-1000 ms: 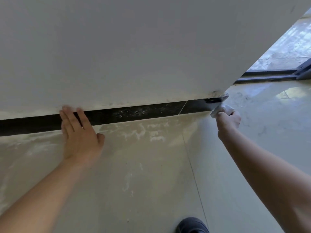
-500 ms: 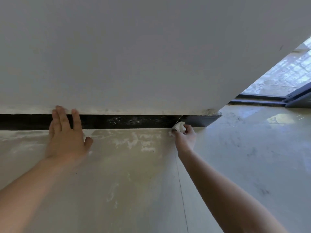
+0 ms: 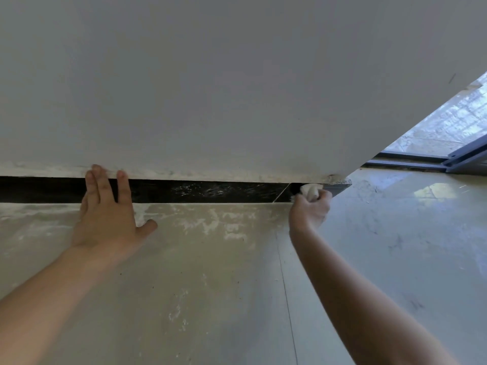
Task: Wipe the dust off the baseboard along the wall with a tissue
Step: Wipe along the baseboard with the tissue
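Change vs. 0.5 s ago: the tissue (image 3: 310, 191) and right hand (image 3: 311, 212) were at the seam (image 3: 282, 193) of the baseboard (image 3: 210, 192). They now sit just right of the seam, between it and the baseboard's end. The left hand (image 3: 105, 219) has not shifted and is well left of the seam.

Left hand: palm down on the floor (image 3: 210, 299). Its fingers (image 3: 123, 188) are straight, slightly apart, and laid up across the baseboard. The tips reach the pale strip at the foot of the wall (image 3: 237, 88). The thumb lies out on the floor, pointing toward the seam. It holds nothing.

Baseboard: a black glossy band under the wall. Grey-white streaks (image 3: 208, 188) mark its face between the left hand and the seam. Left of the hand it looks plain dark.

Floor: pale and shiny. White smears (image 3: 210, 225) lie below the baseboard, left of the seam. A thin joint runs down the floor from the seam.

Seam: a thin, pale, slanted line.

Tissue: a small white wad against the baseboard face, just right of the seam. The right hand's fingers are curled round it and clamped on it, knuckles toward the wall. Only the top of the wad shows above them.

Further right of the seam: the baseboard ends at the wall corner (image 3: 334, 177), where the plaster looks chipped. Beyond that are a dark track (image 3: 411, 164) and bright glass.
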{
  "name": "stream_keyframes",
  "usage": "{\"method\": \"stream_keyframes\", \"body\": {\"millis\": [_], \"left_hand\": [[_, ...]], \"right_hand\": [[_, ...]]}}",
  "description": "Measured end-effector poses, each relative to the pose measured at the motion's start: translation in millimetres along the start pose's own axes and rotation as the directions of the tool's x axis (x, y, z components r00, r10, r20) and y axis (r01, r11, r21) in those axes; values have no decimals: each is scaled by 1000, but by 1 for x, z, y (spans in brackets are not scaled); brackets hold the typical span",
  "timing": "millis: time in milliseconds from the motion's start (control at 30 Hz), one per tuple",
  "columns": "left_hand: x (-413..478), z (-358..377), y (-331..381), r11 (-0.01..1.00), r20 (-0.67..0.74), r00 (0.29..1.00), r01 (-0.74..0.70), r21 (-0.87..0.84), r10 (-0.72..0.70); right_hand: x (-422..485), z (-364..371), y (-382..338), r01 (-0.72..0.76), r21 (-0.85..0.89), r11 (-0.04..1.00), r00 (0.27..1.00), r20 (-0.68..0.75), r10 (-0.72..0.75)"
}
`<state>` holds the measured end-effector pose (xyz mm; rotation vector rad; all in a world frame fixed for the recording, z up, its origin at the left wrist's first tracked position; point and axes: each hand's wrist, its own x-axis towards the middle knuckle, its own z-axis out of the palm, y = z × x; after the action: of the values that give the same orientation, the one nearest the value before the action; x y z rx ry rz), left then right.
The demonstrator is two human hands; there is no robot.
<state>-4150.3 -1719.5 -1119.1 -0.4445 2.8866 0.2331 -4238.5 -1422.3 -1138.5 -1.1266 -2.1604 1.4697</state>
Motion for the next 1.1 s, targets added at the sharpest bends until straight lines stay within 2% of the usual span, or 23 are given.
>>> {"method": "stream_keyframes", "body": {"millis": [100, 167, 200, 267, 300, 333, 400, 467, 533, 600, 833, 1000, 1100], "left_hand": [[-1, 1, 1, 1000, -14, 1000, -4, -19, 4], [-1, 1, 1, 999, -29, 1000, -9, -31, 8], [-1, 2, 0, 1000, -33, 999, -11, -29, 10], [-1, 3, -2, 999, -45, 999, -21, -28, 20], [-1, 4, -3, 999, -53, 998, -26, -33, 24], [-1, 5, -4, 999, -66, 997, -31, -38, 28], [0, 6, -7, 998, -98, 995, -41, -48, 36], [0, 7, -10, 998, -111, 993, -45, -49, 39], [-1, 7, -12, 998, -120, 992, -46, -39, 41], [-1, 7, -11, 999, -119, 992, -44, -25, 41], [0, 7, -11, 998, -137, 989, -57, -41, 51], [-1, 5, -11, 997, -107, 993, -59, -42, 54], [-1, 5, -14, 998, -99, 993, -63, -30, 60]], "right_hand": [[-37, 22, 12, 102, -8, 995, 989, 107, -101], [-56, 28, 18, 196, -25, 980, 956, 226, -185], [-63, 28, 21, 284, -40, 958, 910, 327, -256], [-72, 24, 25, 461, -60, 885, 763, 535, -362], [-72, 22, 25, 493, -57, 868, 723, 582, -372], [-69, 19, 27, 485, -50, 873, 727, 577, -371], [-60, 12, 28, 346, -45, 937, 836, 469, -286], [-40, 4, 31, 104, -55, 993, 959, 270, -85], [-14, -4, 29, -142, 13, 990, 987, 77, 141], [5, -8, 22, -268, 71, 961, 963, 1, 268], [-29, 26, 6, -378, 193, 906, 925, 112, 362], [-78, 50, 8, -336, 150, 930, 932, 193, 305], [-94, 50, 12, -270, 48, 962, 901, 366, 234]]}}
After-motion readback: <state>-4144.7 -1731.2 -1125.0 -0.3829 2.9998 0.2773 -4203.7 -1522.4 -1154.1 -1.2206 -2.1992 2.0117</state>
